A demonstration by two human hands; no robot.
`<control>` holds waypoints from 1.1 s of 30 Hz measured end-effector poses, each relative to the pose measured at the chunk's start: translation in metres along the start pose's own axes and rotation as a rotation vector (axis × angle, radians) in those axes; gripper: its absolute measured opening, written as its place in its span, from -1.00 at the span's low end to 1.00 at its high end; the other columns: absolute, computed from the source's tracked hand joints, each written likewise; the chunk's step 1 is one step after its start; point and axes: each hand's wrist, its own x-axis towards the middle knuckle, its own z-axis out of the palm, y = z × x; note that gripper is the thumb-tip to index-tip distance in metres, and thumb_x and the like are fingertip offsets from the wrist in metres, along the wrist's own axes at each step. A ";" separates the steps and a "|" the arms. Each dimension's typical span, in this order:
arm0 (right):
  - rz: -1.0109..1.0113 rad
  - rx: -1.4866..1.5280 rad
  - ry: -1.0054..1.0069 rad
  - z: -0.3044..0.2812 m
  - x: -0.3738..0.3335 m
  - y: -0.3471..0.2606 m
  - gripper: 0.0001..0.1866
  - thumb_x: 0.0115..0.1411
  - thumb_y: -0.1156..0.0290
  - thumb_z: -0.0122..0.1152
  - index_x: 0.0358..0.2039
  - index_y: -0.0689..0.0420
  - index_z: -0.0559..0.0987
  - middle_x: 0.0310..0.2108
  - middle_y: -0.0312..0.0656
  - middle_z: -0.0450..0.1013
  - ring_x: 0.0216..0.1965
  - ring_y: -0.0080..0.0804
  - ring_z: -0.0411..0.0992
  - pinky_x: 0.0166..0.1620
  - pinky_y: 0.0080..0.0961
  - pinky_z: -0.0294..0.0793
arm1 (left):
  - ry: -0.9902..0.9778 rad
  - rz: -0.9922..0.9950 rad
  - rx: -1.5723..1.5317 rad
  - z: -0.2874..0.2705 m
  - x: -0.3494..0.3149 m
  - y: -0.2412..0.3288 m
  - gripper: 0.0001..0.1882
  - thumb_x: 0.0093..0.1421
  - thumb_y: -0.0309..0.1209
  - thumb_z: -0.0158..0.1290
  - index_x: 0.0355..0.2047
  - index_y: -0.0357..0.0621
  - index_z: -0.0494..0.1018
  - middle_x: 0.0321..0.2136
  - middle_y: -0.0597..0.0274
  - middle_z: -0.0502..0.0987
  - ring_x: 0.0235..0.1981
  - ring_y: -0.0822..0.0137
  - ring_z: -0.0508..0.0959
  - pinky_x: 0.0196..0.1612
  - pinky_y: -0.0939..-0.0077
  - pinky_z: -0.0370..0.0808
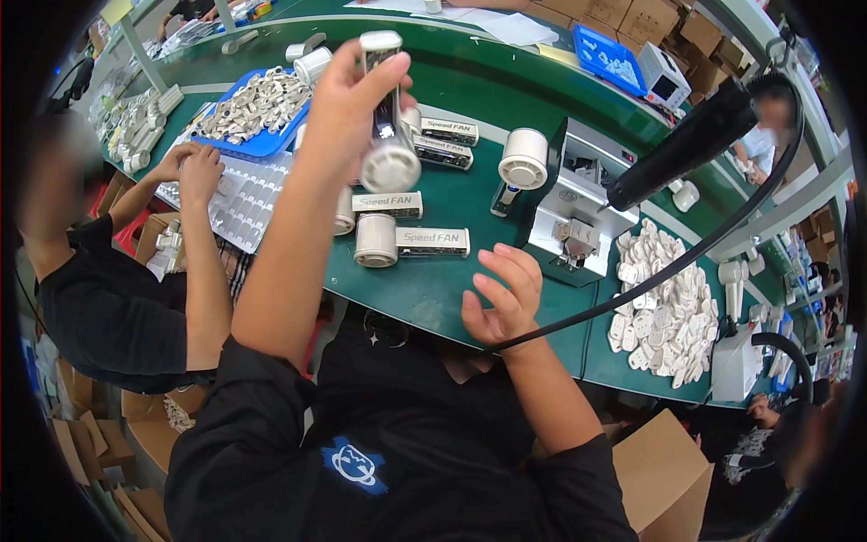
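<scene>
My left hand (348, 104) is raised over the left part of the green bench (433, 294), its fingers wrapped round the handle of a white handheld fan (391, 170). The fan's round head hangs downward, and a dark inside shows along its handle. Below it lie several similar fans, among them one fan (375, 240) on its side near the front edge, their handles pointing right. My right hand (508, 298) hovers by the bench's front edge, palm up with fingers loosely curled and apart, holding nothing. Another white fan (523, 161) stands beside a grey metal machine (569, 203).
A black cylindrical tool (684, 140) with a cable hangs across the right side. Small white plates (668, 307) are heaped right of the machine. At left, a co-worker's hands (200, 172) work over a white compartment tray (246, 210), near a blue tray (264, 144) of parts.
</scene>
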 end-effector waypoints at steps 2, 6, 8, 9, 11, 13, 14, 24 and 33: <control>0.037 0.021 -0.039 0.006 0.001 0.003 -0.63 -0.21 0.55 0.24 -0.29 0.12 0.45 -0.20 -0.14 0.41 -0.17 -0.14 0.37 -0.17 -0.28 0.39 | -0.178 0.134 0.446 -0.017 0.030 0.002 -0.59 0.00 -0.28 0.22 -0.22 -0.25 0.39 -0.49 0.25 0.48 -0.46 0.52 0.45 -0.39 0.61 0.41; 0.122 0.030 -0.056 0.007 0.000 0.003 -0.70 -0.23 0.58 0.23 -0.38 0.15 0.48 -0.30 -0.16 0.42 -0.22 -0.16 0.39 -0.19 -0.31 0.39 | -0.308 0.082 1.079 -0.042 0.077 -0.029 -0.40 -0.13 -0.27 0.30 -0.09 -0.30 0.41 -0.28 0.03 0.53 -0.27 0.29 0.52 -0.15 0.49 0.42; 0.140 0.025 -0.047 0.006 0.000 0.004 -0.73 -0.23 0.59 0.23 -0.41 0.16 0.49 -0.35 -0.18 0.41 -0.26 -0.17 0.39 -0.20 -0.32 0.40 | -0.371 0.052 1.232 -0.045 0.087 -0.039 -0.32 -0.20 -0.20 0.32 -0.09 -0.31 0.42 -0.21 -0.08 0.51 -0.18 0.11 0.52 -0.09 0.44 0.40; 0.154 0.019 -0.064 0.005 -0.002 0.005 -0.74 -0.22 0.60 0.23 -0.42 0.16 0.49 -0.36 -0.18 0.41 -0.27 -0.16 0.39 -0.21 -0.32 0.40 | -0.418 0.011 1.300 -0.046 0.091 -0.045 -0.32 -0.22 -0.18 0.31 -0.09 -0.31 0.42 -0.17 -0.12 0.49 -0.15 0.06 0.51 -0.06 0.40 0.40; 0.179 0.013 -0.070 0.004 -0.001 0.006 -0.79 -0.23 0.62 0.21 -0.47 0.17 0.49 -0.42 -0.17 0.40 -0.34 -0.17 0.39 -0.26 -0.32 0.41 | -0.535 0.018 1.387 -0.052 0.099 -0.059 -0.31 -0.23 -0.18 0.31 -0.09 -0.30 0.43 -0.16 -0.13 0.49 -0.14 0.04 0.50 -0.05 0.39 0.40; 0.193 0.023 -0.069 0.004 0.001 0.007 -0.79 -0.24 0.62 0.21 -0.48 0.18 0.49 -0.43 -0.17 0.40 -0.36 -0.18 0.39 -0.27 -0.33 0.41 | -0.594 -0.135 1.441 -0.054 0.108 -0.068 -0.30 -0.23 -0.16 0.31 -0.09 -0.29 0.43 -0.15 -0.14 0.48 -0.13 0.04 0.50 -0.04 0.38 0.40; 0.194 0.037 -0.089 0.004 0.003 0.007 -0.80 -0.24 0.62 0.20 -0.49 0.19 0.49 -0.45 -0.17 0.40 -0.38 -0.18 0.39 -0.29 -0.33 0.41 | -0.616 -0.162 1.440 -0.060 0.112 -0.075 -0.29 -0.23 -0.13 0.31 -0.09 -0.29 0.44 -0.16 -0.13 0.49 -0.13 0.04 0.50 -0.04 0.38 0.40; 0.198 0.100 -0.061 0.005 0.002 0.009 -0.79 -0.27 0.65 0.22 -0.52 0.20 0.49 -0.50 -0.18 0.39 -0.43 -0.21 0.39 -0.35 -0.37 0.43 | -0.614 -0.183 1.487 -0.079 0.129 -0.102 -0.28 -0.12 -0.07 0.24 -0.05 -0.36 0.38 -0.10 -0.14 0.45 -0.06 0.03 0.46 0.00 0.37 0.37; 0.242 0.050 0.172 -0.006 -0.004 0.013 -0.75 -0.19 0.69 0.17 -0.41 0.23 0.46 -0.63 -0.17 0.35 -0.60 -0.25 0.33 -0.53 -0.42 0.32 | -0.604 -0.130 1.274 -0.094 0.128 -0.101 -0.53 0.01 -0.16 0.17 -0.17 -0.26 0.43 -0.35 -0.04 0.51 -0.33 0.20 0.50 -0.23 0.39 0.41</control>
